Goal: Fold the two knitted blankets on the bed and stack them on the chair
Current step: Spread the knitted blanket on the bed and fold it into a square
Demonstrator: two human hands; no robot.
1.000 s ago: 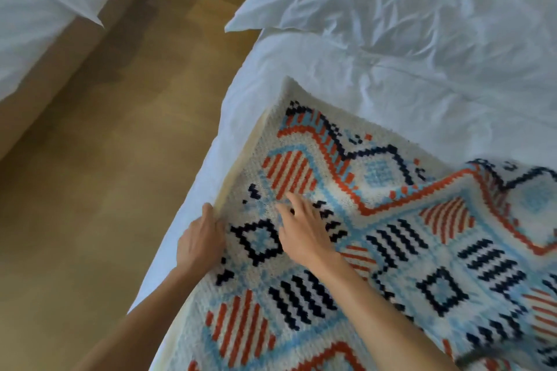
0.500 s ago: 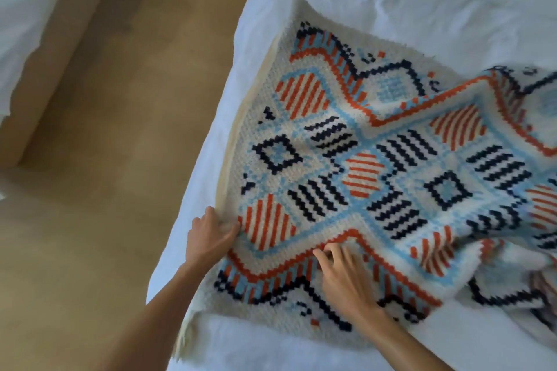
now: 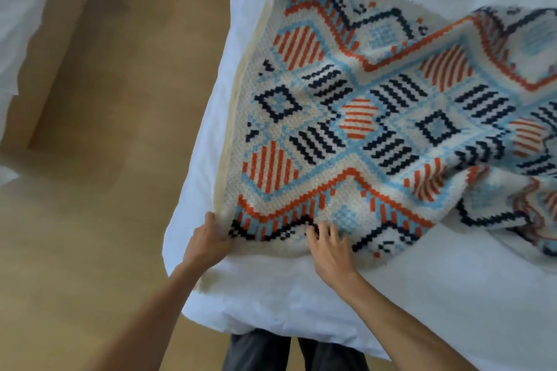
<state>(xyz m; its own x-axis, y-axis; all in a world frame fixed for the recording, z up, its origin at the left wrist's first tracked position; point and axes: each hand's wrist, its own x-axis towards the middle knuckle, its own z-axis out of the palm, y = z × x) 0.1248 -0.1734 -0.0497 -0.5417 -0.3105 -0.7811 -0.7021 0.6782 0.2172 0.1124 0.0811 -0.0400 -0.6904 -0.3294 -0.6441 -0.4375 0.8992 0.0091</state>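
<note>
First fold in hand. The orange, blue and navy knitted blanket (image 3: 376, 117) lies spread on the white-sheeted bed (image 3: 452, 280), centre-right. Left hand (image 3: 208, 239) grips its lower-left corner; right hand (image 3: 330, 250) rests bent fingers on the hem, pinch unconfirmed. Next: carry this edge across.

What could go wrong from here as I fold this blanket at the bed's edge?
1. The knitted blanket lies bunched and wrinkled on its right side; folding now would likely trap creases and give a lopsided fold.
2. The left hand holds the near corner right at the edge of the bed; if that grip slips, the corner may slide towards the floor.
3. The right hand only presses on top, so the near edge may shift when lifted.
</note>
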